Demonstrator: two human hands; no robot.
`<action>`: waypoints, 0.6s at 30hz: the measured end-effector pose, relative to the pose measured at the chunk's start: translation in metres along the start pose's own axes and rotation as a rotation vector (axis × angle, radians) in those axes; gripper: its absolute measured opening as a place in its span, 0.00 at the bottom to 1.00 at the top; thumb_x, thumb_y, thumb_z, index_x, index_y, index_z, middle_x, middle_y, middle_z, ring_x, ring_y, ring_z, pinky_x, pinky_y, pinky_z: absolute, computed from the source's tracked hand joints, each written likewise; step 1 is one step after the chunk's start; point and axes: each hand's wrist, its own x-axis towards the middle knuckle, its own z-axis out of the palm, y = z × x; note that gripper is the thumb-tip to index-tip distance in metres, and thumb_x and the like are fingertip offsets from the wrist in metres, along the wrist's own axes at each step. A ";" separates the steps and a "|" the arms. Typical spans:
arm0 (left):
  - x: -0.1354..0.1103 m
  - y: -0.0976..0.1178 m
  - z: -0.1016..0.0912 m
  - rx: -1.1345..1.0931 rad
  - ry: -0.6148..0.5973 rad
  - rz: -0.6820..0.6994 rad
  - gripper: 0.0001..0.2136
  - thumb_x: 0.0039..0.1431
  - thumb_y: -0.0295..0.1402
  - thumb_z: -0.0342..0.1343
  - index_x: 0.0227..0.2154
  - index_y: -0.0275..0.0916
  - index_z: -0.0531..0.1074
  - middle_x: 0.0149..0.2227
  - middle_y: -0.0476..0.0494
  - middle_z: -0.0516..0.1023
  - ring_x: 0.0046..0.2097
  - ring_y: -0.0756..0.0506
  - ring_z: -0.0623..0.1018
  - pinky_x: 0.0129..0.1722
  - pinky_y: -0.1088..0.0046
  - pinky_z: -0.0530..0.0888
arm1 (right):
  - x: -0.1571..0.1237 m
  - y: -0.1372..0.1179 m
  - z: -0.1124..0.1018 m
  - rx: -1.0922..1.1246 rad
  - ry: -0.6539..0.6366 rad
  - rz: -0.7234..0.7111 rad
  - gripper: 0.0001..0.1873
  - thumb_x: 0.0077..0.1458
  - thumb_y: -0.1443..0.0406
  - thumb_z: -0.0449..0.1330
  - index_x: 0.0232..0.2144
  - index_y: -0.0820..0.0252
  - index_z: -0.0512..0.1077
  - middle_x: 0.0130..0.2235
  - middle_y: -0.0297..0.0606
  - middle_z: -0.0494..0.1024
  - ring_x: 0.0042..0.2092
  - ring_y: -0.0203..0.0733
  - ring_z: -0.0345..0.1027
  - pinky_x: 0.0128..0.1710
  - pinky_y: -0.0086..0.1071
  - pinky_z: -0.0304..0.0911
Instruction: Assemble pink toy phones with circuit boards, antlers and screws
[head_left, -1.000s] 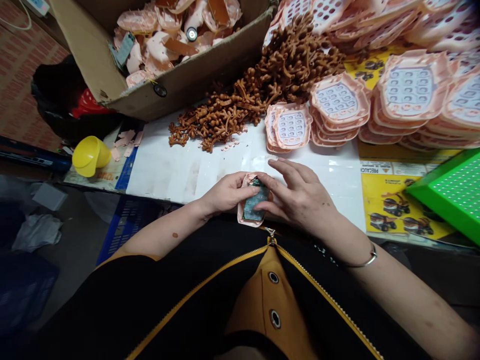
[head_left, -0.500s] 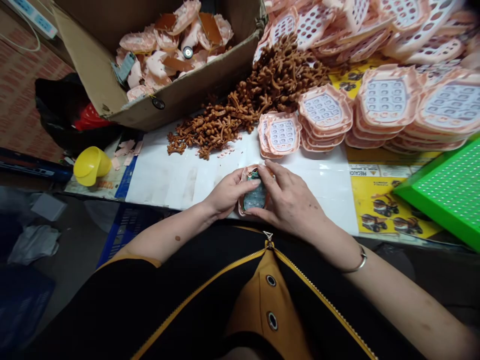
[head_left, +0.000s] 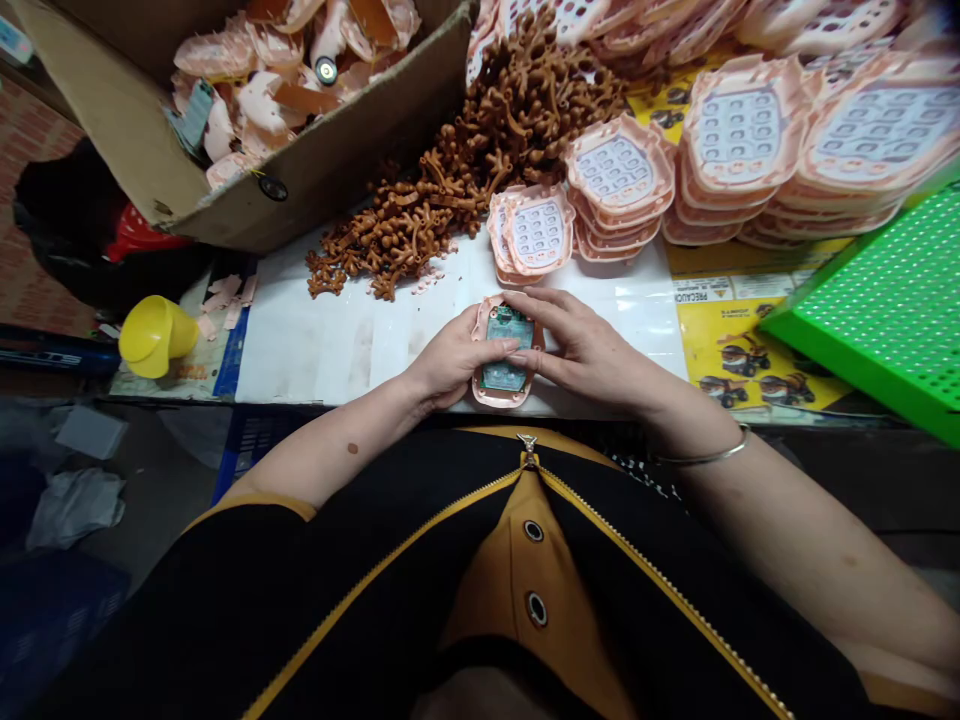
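1. Circuit board (head_left: 508, 326), green and grey, lying in an open pink shell (head_left: 501, 401); both are held at the front edge of a white-covered table (head_left: 322, 345), close to the person's body.
2. Left hand (head_left: 446, 362): pinching the shell from its left side, thumb laid flat across the board, the other fingers partly hidden.
3. Right hand (head_left: 589, 345): curved over the shell's right side, fingertips at the upper right edge, thumb on the board so that its tip meets the left thumb. Whether it grips or only presses, I cannot tell. A thin metal bangle (head_left: 709, 458) circles the wrist.
4. Just beyond the hands, a low stack of pink panels (head_left: 538, 235) with grids of small keys; taller stacks of similar panels (head_left: 621, 172) stand to its right.
5. Behind and to the left, a long heap of small brown pieces (head_left: 442, 185), knobbly and branching.
6. Farther back at left, an open cardboard box (head_left: 315, 165) of pink and brown parts.
7. At the table's left end, a yellow cup (head_left: 154, 337), tilted, beside flat pink scraps (head_left: 223, 295).
8. At right, a bright green perforated tray (head_left: 877, 300) near a yellow printed sheet (head_left: 739, 335) showing toy trucks.
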 end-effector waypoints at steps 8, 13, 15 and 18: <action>0.005 -0.002 -0.003 0.038 -0.001 -0.038 0.22 0.44 0.25 0.67 0.44 0.36 0.70 0.37 0.47 0.78 0.39 0.47 0.77 0.45 0.66 0.74 | -0.001 0.001 0.006 0.003 0.019 0.040 0.36 0.60 0.45 0.54 0.64 0.55 0.61 0.59 0.52 0.72 0.59 0.57 0.68 0.57 0.56 0.66; 0.006 -0.002 -0.006 0.052 -0.001 -0.035 0.23 0.44 0.26 0.68 0.45 0.36 0.71 0.39 0.45 0.79 0.40 0.47 0.78 0.46 0.66 0.74 | 0.001 0.001 0.010 -0.011 0.033 0.050 0.38 0.61 0.44 0.51 0.64 0.61 0.62 0.58 0.56 0.73 0.58 0.58 0.68 0.57 0.55 0.65; 0.005 -0.003 -0.006 0.062 0.007 -0.026 0.24 0.44 0.26 0.68 0.46 0.36 0.71 0.41 0.45 0.79 0.40 0.46 0.78 0.46 0.66 0.74 | 0.003 0.002 0.013 -0.023 0.033 0.047 0.39 0.61 0.43 0.50 0.63 0.63 0.62 0.57 0.57 0.73 0.57 0.58 0.69 0.57 0.55 0.66; 0.002 -0.001 -0.003 0.087 -0.004 -0.025 0.24 0.44 0.28 0.69 0.46 0.35 0.71 0.40 0.43 0.80 0.39 0.46 0.78 0.45 0.67 0.74 | -0.001 -0.003 0.007 -0.056 0.062 0.007 0.41 0.60 0.42 0.50 0.64 0.65 0.61 0.59 0.60 0.70 0.60 0.59 0.66 0.59 0.55 0.65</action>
